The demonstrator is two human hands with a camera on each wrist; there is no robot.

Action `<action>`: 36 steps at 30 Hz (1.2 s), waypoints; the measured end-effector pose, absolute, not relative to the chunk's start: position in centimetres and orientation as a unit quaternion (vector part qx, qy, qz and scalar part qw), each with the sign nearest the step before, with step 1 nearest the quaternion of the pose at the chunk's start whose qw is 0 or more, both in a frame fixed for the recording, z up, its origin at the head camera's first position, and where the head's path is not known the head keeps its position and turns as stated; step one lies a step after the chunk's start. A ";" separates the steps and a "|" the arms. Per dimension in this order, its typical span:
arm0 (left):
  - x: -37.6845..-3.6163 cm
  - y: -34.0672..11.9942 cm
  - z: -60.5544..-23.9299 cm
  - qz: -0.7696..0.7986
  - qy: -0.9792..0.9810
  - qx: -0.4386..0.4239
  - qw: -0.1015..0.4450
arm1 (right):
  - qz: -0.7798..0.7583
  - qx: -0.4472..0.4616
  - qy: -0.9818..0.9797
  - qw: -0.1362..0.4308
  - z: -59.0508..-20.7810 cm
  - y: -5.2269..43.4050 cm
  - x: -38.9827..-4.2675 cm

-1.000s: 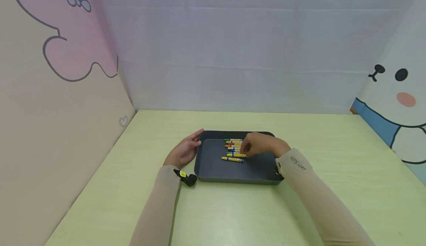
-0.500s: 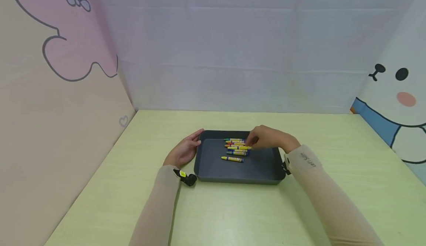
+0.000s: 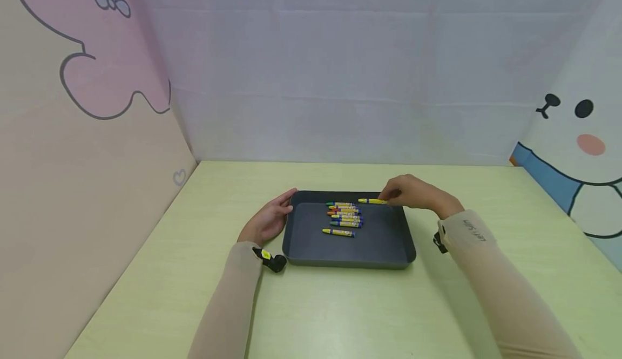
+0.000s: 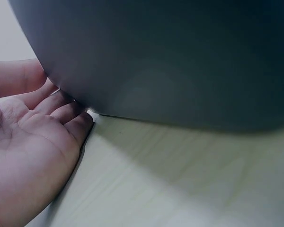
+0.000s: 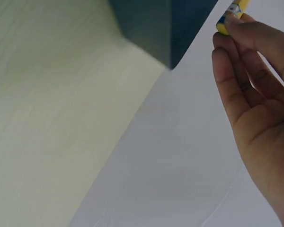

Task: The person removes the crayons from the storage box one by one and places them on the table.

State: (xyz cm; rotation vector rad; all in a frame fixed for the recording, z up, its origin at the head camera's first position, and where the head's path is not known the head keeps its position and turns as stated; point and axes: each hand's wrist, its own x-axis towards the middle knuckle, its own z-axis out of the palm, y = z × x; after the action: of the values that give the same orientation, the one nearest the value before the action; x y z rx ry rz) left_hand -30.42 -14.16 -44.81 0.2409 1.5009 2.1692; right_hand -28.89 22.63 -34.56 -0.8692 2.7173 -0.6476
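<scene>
Pinching a yellow crayon (image 3: 372, 201) in my right grip (image 3: 413, 194) above the dark tray's (image 3: 311, 240) far edge, my relaxed left grip (image 3: 267, 221) rests against its left wall.

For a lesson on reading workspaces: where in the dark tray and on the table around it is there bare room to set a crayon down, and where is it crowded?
Free: the tray floor's near half and right side, and the table right of the right hand, which pinches a yellow crayon. Crowded: the crayon cluster and the left rim, where the left hand rests.
</scene>
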 end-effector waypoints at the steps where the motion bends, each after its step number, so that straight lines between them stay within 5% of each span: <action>1: -30.4 -14.2 -44.8 0.794 0.550 0.089 0.244 | -0.221 -0.292 0.925 0.104 -34.6 23.0 -28.9; 26: -29.9 -14.4 -44.7 0.795 0.545 0.095 0.250 | -0.227 -0.259 0.938 -0.026 -37.2 29.8 -28.7; 36: -30.0 -14.1 -44.6 0.797 0.543 0.090 0.248 | -0.217 -0.235 0.947 -0.019 -38.1 30.9 -28.7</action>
State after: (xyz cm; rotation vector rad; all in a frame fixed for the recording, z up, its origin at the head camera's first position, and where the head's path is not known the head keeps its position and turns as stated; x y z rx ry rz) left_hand -30.02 -14.12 -44.61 0.2456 1.4800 2.1729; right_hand -28.70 30.89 -38.09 -0.7463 3.0129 -0.6914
